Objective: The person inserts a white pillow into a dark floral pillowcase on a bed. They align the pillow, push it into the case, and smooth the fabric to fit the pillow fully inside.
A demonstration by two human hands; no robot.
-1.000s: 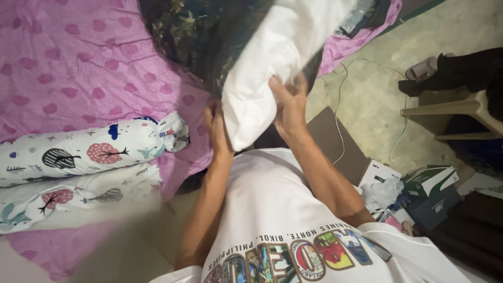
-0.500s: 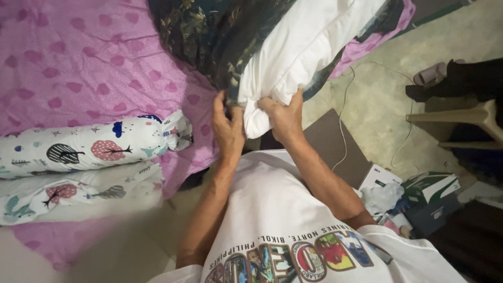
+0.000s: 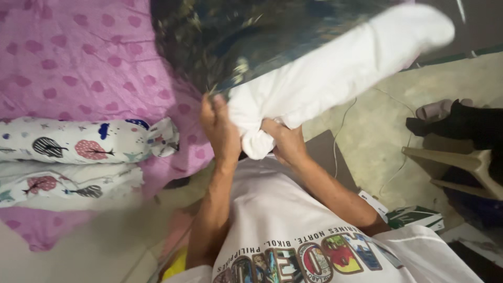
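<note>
A white pillow (image 3: 340, 73) sticks halfway out of a dark floral pillowcase (image 3: 246, 42), held up over the pink bed. My left hand (image 3: 219, 131) grips the pillowcase's open edge just left of the pillow's near corner. My right hand (image 3: 284, 142) is closed on the pillow's bunched lower corner, right in front of my chest. The pillow's far end points up and to the right, blurred by motion.
A pink heart-print sheet (image 3: 78, 57) covers the bed on the left, with a white tree-print bolster (image 3: 78, 141) and a matching pillow (image 3: 57, 186) on it. To the right are a plastic chair (image 3: 461, 162), a green-and-white box (image 3: 414, 217), a cable (image 3: 338, 136) and a slipper (image 3: 435, 109) on the floor.
The pillow and case swung upward and to the right. Both hands shifted down to the pillow's near corner, the right hand now gripping underneath it. The camera tilted slightly.
</note>
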